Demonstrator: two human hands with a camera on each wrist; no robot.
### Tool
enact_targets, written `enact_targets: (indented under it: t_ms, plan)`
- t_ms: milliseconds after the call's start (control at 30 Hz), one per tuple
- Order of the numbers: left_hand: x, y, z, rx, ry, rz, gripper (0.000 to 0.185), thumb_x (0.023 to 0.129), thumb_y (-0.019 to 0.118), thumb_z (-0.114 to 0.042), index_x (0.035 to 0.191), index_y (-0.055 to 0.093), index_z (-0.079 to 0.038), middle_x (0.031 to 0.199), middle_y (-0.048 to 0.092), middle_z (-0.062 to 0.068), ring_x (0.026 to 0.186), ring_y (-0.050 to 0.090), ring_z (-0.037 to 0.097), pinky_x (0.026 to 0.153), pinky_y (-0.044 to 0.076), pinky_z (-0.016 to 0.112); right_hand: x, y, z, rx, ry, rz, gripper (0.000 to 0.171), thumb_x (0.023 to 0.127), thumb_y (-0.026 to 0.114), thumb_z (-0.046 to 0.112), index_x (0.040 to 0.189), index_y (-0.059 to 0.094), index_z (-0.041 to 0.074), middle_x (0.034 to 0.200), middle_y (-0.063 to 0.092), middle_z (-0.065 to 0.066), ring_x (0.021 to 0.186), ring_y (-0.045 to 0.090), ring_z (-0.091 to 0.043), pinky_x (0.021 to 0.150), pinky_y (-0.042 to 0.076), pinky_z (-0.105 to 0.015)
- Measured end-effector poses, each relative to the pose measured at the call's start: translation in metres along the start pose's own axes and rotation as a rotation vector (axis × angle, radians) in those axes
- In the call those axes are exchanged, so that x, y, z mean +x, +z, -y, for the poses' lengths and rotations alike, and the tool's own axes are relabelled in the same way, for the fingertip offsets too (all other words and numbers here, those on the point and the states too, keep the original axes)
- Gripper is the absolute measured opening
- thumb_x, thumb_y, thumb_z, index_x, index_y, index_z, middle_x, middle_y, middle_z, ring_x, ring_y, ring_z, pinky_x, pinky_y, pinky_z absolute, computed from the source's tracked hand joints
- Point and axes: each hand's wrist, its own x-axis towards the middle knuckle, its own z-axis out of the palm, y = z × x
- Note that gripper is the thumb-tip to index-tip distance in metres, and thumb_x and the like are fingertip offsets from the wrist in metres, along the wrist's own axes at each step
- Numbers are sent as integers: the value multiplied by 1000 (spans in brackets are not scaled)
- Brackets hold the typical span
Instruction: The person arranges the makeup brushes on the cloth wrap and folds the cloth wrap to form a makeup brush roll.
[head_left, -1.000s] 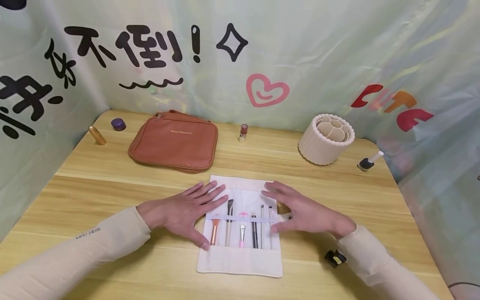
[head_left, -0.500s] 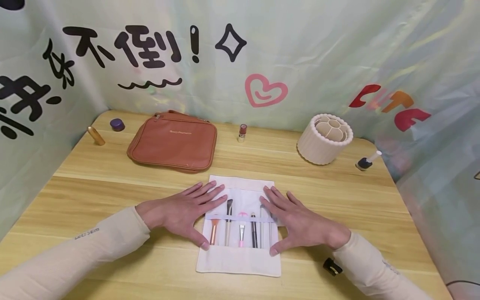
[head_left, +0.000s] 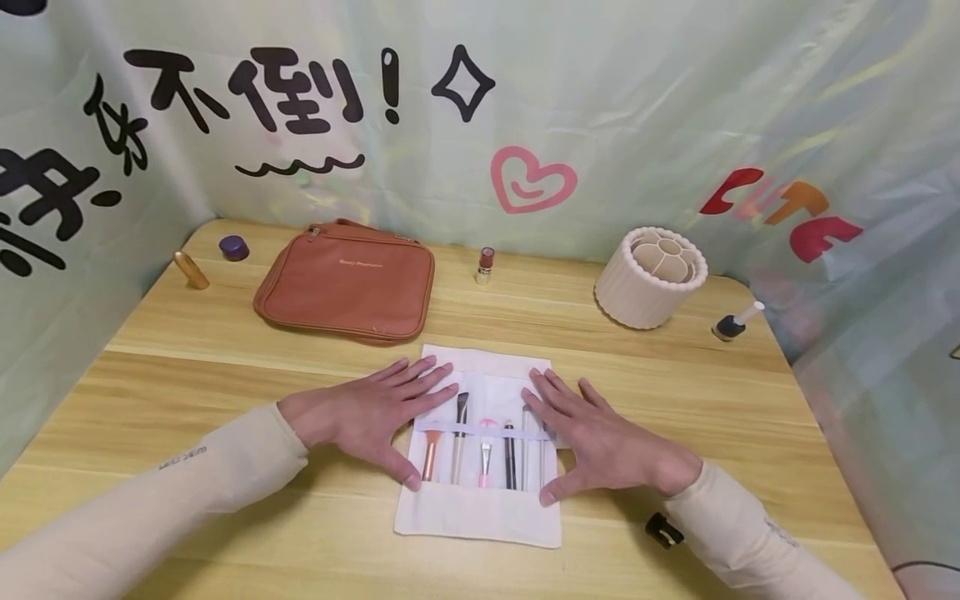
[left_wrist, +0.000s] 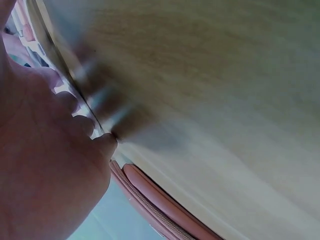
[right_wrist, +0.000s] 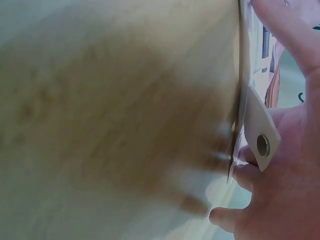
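Note:
A white makeup brush roll (head_left: 480, 518) lies unfolded on the wooden table. Several makeup brushes stand in its pocket under a pale elastic band, among them a copper-handled brush (head_left: 430, 457), a dark angled brush (head_left: 460, 417) and a pink brush (head_left: 485, 458). My left hand (head_left: 367, 421) rests on the roll's left edge, fingers spread. On the right edge rests my right hand (head_left: 603, 437), its fingers also straight and partly covering the rightmost brushes. In the right wrist view, a strap tab (right_wrist: 261, 132) with a metal snap sticks out beside the palm.
Behind the roll lies a brown zip bag (head_left: 345, 287), with a lipstick (head_left: 485, 265) to its right. A purple lidded jar (head_left: 234, 247) and a gold tube (head_left: 192, 272) stand far left. A ribbed beige holder (head_left: 641, 287) and a small dark bottle (head_left: 731, 327) stand right.
My right hand has come down onto the roll's right edge with its fingers spread. The left hand and the roll's left side have since shifted slightly away from me.

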Motion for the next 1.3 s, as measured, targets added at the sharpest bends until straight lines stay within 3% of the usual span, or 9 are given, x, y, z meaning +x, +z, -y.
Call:
enact_targets:
  t_ms: [233,467,633,867,967,1067,1167,1300]
  plan:
    - [4,-2,-4,-9,-21,-11,123,88,74,-77,177,13,-16,185,-4,9,171,-9,35,138,5,59,-2,-6,-10,33,-7,-7,124,86,80,71,173,23,4,183,6,-19,169,9,-44,128,10,-80]
    - [7,1,-24,82,-81,-1,115,92,65,-82,177,13,-25,185,-4,10,171,-6,35,139,3,58,-12,-19,-26,98,35,10,122,89,82,65,174,18,6,184,2,-19,169,5,-46,127,4,-81]
    - [6,1,-40,156,-92,-4,105,95,63,-80,176,23,-26,184,7,12,171,7,37,139,7,56,-20,-29,-41,110,102,19,126,86,86,60,175,14,6,183,1,-22,168,3,-50,127,2,-81]
    - [0,0,-54,268,-23,-56,82,103,61,-67,169,42,-22,178,34,13,161,36,34,136,21,58,-31,-41,-61,108,177,-20,115,92,85,48,175,16,6,181,5,-27,166,12,-53,127,8,-80]
    - [3,-1,-52,224,8,-110,73,105,63,-61,165,50,-20,171,46,10,156,44,33,134,24,60,-39,-40,-62,123,171,-52,105,98,82,35,174,18,3,181,8,-28,166,14,-52,127,12,-79]
    - [10,-4,-41,149,43,-214,63,106,67,-53,158,58,-17,161,58,7,148,52,30,130,35,56,-44,-36,-53,109,150,-82,94,102,78,24,173,21,2,180,12,-28,165,19,-51,128,19,-76]
    - [21,-9,-27,87,81,-294,59,106,70,-46,156,60,-15,158,60,6,145,54,27,124,44,51,-49,-30,-39,70,113,-119,86,105,75,23,172,26,2,180,15,-28,162,27,-52,125,27,-74]
    - [36,-14,-15,40,143,-242,70,107,69,-46,165,48,-13,172,43,10,160,39,33,130,37,51,-51,-20,-19,6,92,-168,91,103,76,43,171,30,4,182,8,-23,162,29,-51,123,32,-74]
